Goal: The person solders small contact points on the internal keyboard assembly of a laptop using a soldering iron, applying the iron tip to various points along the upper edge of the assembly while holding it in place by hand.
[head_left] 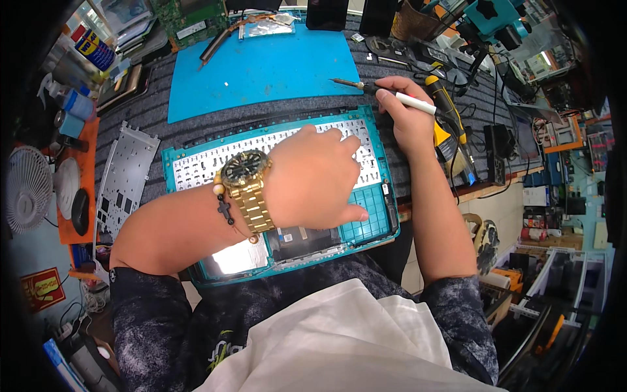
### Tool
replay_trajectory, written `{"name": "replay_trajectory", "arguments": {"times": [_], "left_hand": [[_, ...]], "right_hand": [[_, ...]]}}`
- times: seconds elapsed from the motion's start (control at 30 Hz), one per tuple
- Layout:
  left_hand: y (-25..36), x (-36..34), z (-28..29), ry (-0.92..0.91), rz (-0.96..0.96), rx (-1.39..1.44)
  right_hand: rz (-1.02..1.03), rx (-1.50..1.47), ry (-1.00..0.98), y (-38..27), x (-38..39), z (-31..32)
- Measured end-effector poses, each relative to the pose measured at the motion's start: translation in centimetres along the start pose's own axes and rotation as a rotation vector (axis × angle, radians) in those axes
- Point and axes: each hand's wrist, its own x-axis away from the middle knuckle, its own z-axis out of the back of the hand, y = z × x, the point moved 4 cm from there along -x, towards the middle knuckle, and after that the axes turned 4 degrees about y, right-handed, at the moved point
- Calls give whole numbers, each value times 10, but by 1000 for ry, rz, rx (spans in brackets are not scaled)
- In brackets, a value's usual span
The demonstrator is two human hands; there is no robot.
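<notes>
A teal laptop top case [171, 171] lies inside up in front of me, its near edge over my lap. The silver back of its keyboard [313, 135] faces upward. My left hand [313, 176] rests on the case, thumb stretched out toward the right side; its other fingers bend down and their tips are partly hidden. A gold watch and a bead bracelet with a dark cross are on that wrist. Beyond the case's right corner, my right hand [406, 108] holds a soldering iron [417, 103] by its white and black handle, tip pointing left over the blue mat.
A blue work mat [261, 72] lies behind the case, with a copper heat pipe [219, 46] at its far side. To the left stand a metal plate [127, 170] and a white fan [29, 189]. A yellow-black screwdriver [447, 108] and cables lie on the right.
</notes>
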Motion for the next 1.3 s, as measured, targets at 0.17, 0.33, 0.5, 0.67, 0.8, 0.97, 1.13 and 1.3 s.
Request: {"name": "replay_trajectory", "arguments": {"times": [0.17, 0.33, 0.5, 0.67, 0.8, 0.97, 1.13, 1.3], "left_hand": [[-1, 2, 2, 41, -12, -3], [-4, 7, -2, 98, -43, -1], [-5, 6, -2, 78, -53, 14], [-5, 7, -3, 128, -56, 5], [-6, 7, -3, 122, -62, 3], [-6, 7, -3, 120, -58, -14], [-5, 7, -2, 122, -57, -2], [-4, 6, -2, 119, -58, -7]], "right_hand": [[8, 4, 8, -1, 1, 1], [-10, -126, 61, 8, 0, 9], [-27, -100, 80, 8, 5, 16], [-3, -126, 82, 12, 3, 22], [-4, -160, 84, 14, 4, 23], [-11, -85, 65, 12, 4, 22], [-10, -96, 69, 12, 4, 21], [-7, -88, 65, 11, 5, 21]]}}
